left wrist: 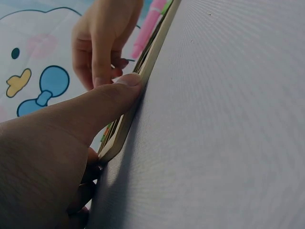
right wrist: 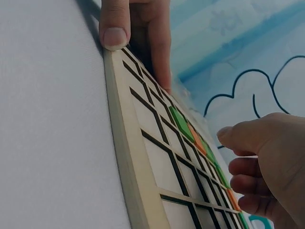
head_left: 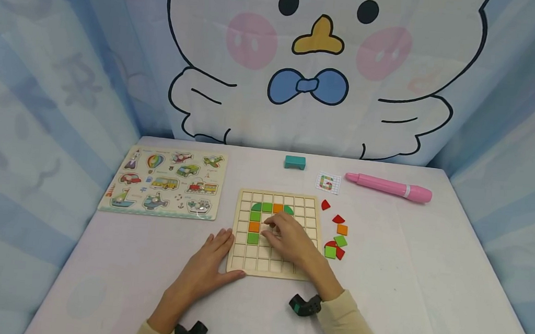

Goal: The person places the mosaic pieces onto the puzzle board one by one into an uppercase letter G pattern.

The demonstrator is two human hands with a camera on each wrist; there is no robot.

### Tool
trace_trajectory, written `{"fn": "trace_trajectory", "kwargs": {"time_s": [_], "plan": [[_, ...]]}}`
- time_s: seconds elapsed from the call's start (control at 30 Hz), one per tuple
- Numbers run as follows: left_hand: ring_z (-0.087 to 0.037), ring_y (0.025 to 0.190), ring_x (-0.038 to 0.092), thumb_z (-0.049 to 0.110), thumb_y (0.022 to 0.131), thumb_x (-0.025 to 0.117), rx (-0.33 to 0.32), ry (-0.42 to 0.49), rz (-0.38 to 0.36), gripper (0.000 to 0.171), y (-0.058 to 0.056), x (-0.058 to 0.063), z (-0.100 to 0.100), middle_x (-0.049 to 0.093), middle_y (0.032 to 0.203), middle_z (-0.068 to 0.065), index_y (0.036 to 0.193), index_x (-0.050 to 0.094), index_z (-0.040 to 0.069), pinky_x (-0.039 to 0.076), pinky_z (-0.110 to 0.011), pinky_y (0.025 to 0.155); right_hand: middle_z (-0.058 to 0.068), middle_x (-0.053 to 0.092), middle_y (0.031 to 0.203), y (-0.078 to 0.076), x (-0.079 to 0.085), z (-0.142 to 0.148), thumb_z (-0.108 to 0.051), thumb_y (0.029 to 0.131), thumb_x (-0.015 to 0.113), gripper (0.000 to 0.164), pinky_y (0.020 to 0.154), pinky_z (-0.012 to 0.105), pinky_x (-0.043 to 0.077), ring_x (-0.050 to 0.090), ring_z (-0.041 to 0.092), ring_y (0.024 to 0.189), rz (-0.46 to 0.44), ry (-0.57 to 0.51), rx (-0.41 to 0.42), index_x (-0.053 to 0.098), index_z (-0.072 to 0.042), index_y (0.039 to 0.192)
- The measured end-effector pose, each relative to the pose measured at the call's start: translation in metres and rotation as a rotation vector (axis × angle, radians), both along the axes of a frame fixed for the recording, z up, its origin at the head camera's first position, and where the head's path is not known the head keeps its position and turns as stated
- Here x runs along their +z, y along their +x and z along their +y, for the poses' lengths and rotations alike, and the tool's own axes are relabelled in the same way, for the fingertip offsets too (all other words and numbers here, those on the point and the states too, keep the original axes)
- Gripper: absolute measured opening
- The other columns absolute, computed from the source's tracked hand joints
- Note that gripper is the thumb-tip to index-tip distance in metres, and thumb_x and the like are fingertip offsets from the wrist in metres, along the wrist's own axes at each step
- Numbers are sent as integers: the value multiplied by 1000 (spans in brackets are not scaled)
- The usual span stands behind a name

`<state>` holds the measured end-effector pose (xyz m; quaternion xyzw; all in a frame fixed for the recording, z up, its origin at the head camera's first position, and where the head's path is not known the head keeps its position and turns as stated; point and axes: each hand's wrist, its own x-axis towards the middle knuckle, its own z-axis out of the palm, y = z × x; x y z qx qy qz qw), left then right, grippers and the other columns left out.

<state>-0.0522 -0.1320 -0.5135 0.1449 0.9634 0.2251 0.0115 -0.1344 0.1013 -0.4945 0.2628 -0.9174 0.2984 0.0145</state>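
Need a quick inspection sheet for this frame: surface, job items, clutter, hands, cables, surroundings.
Surface: white table, cloth-covered.
Job's things: wooden grid board with green and orange tiles forming a partial letter; loose tiles to its right, red, orange and green; pattern card showing a G.
Clutter: vehicle puzzle board, teal block, pink marker.
Hands: left hand braces the board's near-left corner, thumb along the edge; right hand rests over the grid's middle, fingers curled; whether it holds a tile cannot be told.
Cables: nothing seen.
Surroundings: blue curtains and cartoon bird backdrop.
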Motion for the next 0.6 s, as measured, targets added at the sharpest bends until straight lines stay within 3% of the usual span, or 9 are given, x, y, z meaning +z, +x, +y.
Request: {"fn": "trace_trajectory", "kwargs": {"time_s": [0.6], "plan": [[-27, 151, 35, 59, 82, 74, -2, 3, -18, 92, 0, 3, 0, 41, 159, -11, 148, 46, 0, 27, -45, 127, 1, 63, 107, -9, 10, 25, -21, 93, 72, 28, 83, 30, 59, 57, 14, 92, 31, -24, -84, 67, -8, 117]]}}
